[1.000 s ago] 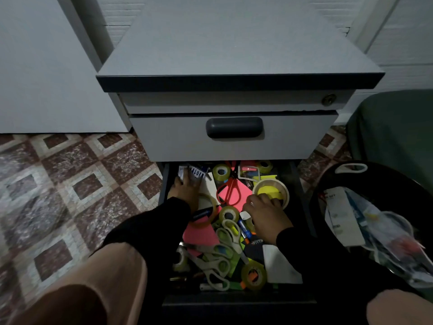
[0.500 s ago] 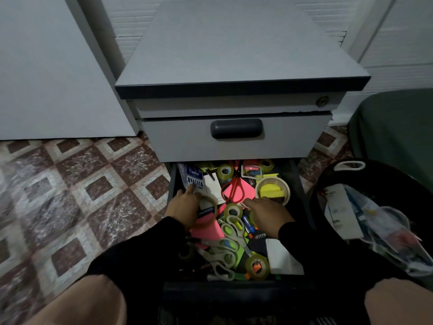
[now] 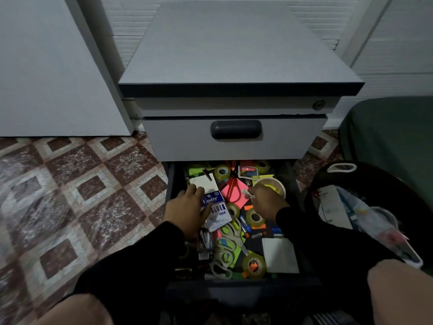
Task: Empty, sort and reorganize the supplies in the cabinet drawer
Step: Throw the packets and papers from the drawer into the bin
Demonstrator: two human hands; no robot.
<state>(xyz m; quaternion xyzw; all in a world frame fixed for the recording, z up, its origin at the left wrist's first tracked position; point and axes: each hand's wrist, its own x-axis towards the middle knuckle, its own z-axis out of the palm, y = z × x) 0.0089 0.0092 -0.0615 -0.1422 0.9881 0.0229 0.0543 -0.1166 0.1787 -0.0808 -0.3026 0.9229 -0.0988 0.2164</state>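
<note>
From the head camera you look down into the open bottom drawer (image 3: 172, 184) of a grey cabinet (image 3: 234, 66), standing on a patterned tile floor (image 3: 82, 195). The drawer is crowded with supplies: tape rolls, beige-handled scissors (image 3: 230, 240), neon sticky notes and a white notepad (image 3: 278, 255) at its front right. Your left hand (image 3: 187, 208) lies at the drawer's left side, its fingers gripping a blue-and-white "Faster" value pack (image 3: 216, 211) just in front of a white pad (image 3: 203, 182). Your right hand (image 3: 264, 201) reaches toward a large tape roll (image 3: 280, 184) at the back right, fingers pinching a small white object too blurred to identify. A black bag (image 3: 328, 181) holding papers sits right of the drawer.
</note>
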